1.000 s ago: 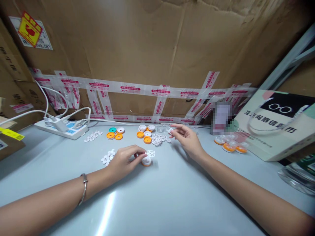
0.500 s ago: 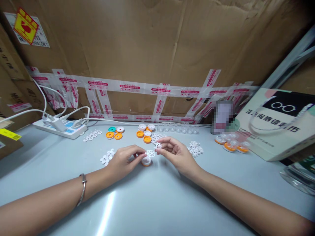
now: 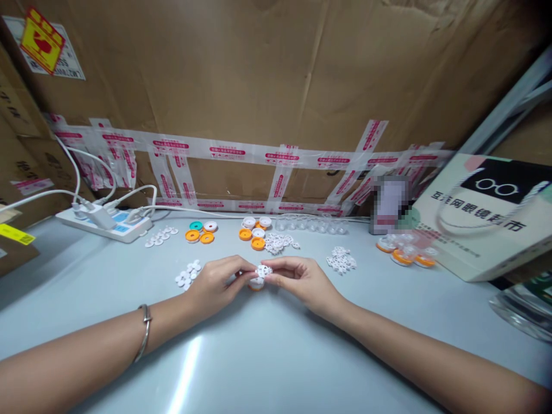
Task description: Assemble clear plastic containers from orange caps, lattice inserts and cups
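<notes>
Between the fingertips of my left hand (image 3: 224, 279) and my right hand (image 3: 302, 278), small white openwork plastic pieces (image 3: 263, 271) are pinched together. Both hands are closed on them, and where one piece ends and the other begins is hard to make out. Just below the pieces, a round white-and-orange cup (image 3: 257, 284) stands on the table, partly covered by them. Left of my left hand lies a cluster of small white discs (image 3: 188, 275). Beyond my right hand sits a pile of white openwork pieces (image 3: 279, 244), with a second pile (image 3: 341, 261) farther right.
Orange, white and green rings (image 3: 202, 232) lie behind, beside more orange and white rings (image 3: 257, 232). Clear plastic cups (image 3: 311, 225) form a row at the back. A power strip (image 3: 106, 223) is at left; capped orange pieces (image 3: 405, 253) and a paper bag (image 3: 487, 230) are at right.
My right hand has moved left and slightly down, bringing its white piece against the one in my left hand. My left hand has stayed nearly in place.
</notes>
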`<state>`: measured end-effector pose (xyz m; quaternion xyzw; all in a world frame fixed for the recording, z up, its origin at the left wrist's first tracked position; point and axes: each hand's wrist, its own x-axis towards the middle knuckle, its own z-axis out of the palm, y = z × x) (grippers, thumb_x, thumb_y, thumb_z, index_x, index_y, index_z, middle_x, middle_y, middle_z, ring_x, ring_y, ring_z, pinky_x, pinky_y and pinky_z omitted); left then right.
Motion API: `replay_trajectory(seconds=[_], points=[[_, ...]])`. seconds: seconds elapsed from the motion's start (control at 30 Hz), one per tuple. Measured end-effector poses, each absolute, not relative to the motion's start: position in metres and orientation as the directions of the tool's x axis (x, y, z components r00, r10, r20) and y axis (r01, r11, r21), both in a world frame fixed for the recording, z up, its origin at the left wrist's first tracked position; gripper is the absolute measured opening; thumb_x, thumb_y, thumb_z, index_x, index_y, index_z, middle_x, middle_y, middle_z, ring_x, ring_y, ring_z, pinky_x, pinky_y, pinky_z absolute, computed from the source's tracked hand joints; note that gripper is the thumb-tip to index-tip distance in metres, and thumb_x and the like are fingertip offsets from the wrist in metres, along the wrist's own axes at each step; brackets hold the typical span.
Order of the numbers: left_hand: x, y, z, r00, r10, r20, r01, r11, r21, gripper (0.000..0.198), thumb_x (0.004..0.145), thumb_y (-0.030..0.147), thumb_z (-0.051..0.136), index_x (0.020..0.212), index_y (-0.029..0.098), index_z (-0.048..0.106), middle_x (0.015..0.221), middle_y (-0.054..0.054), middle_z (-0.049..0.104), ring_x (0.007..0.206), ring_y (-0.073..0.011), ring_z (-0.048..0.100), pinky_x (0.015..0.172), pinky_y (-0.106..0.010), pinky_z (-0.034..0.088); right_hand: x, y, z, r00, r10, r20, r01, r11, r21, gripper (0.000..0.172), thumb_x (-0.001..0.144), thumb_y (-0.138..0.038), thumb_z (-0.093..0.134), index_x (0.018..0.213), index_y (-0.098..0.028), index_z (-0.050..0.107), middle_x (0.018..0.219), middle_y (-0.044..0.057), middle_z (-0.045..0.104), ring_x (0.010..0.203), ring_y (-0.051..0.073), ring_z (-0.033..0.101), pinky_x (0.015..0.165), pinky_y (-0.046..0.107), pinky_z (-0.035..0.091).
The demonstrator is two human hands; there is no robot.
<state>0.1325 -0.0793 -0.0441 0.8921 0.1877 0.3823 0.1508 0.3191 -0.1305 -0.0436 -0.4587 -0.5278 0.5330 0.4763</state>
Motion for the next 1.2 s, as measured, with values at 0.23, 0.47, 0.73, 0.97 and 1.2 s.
replay_trajectory(seconds=[0.23,0.47,0.73,0.97,1.2], points=[[0.1329,-0.0799,-0.0445,0.638,0.373,0.674,0.176,-0.922,0.343,0.011,0.085,0.011,0.051,0.082,0.015,0.061,0.071,-0.003,0.068,0.064,-0.0109,0.065,0.06,-0.018,0.051,0.318,-0.1299,-0.0384,-0.098,0.985,-0.142,-0.129,-0.154,-0.98,0.031,0.049,-0.024,0.082,0.073,-0.017,0.064,0.072,0.0,0.071,0.073,0.016,0.068,0.078,0.031,0.05],[0.1333,-0.0811,-0.0444,0.648,0.314,0.694,0.131,-0.943,0.305,0.014,0.086,0.01,0.048,0.081,0.015,0.06,0.071,-0.003,0.068,0.065,-0.0109,0.065,0.061,-0.018,0.052,0.3195,-0.1298,-0.0388,-0.135,0.971,-0.2,-0.167,-0.221,-0.961,0.031,0.046,-0.018,0.083,0.068,-0.016,0.061,0.065,-0.003,0.069,0.066,0.012,0.065,0.074,0.027,0.047],[0.133,-0.0811,-0.045,0.654,0.364,0.663,0.142,-0.92,0.365,0.012,0.085,0.009,0.05,0.083,0.015,0.06,0.073,-0.003,0.067,0.066,-0.0108,0.064,0.062,-0.018,0.05,0.3208,-0.1282,-0.0416,-0.138,0.976,-0.171,-0.187,-0.196,-0.963,0.028,0.05,-0.022,0.082,0.071,-0.017,0.064,0.07,-0.001,0.069,0.069,0.014,0.064,0.078,0.03,0.045],[0.1326,-0.0805,-0.0465,0.675,0.528,0.515,0.284,-0.83,0.479,0.014,0.079,0.025,0.063,0.088,0.016,0.057,0.083,-0.004,0.064,0.076,-0.0152,0.061,0.068,-0.026,0.049,0.3228,-0.1239,-0.0449,-0.027,0.999,0.029,-0.057,0.028,-0.998,0.03,0.066,-0.032,0.071,0.093,-0.021,0.067,0.094,0.003,0.067,0.089,0.017,0.06,0.088,0.034,0.042],[0.1363,-0.0779,-0.047,0.699,0.649,0.299,0.438,-0.72,0.538,0.025,0.074,0.033,0.066,0.09,0.017,0.056,0.085,-0.004,0.059,0.077,-0.0187,0.056,0.067,-0.03,0.045,0.3205,-0.1269,-0.0471,-0.048,0.971,0.234,0.27,0.238,-0.933,0.011,0.073,-0.023,0.063,0.084,-0.02,0.066,0.087,0.003,0.067,0.086,0.017,0.061,0.084,0.034,0.046]])
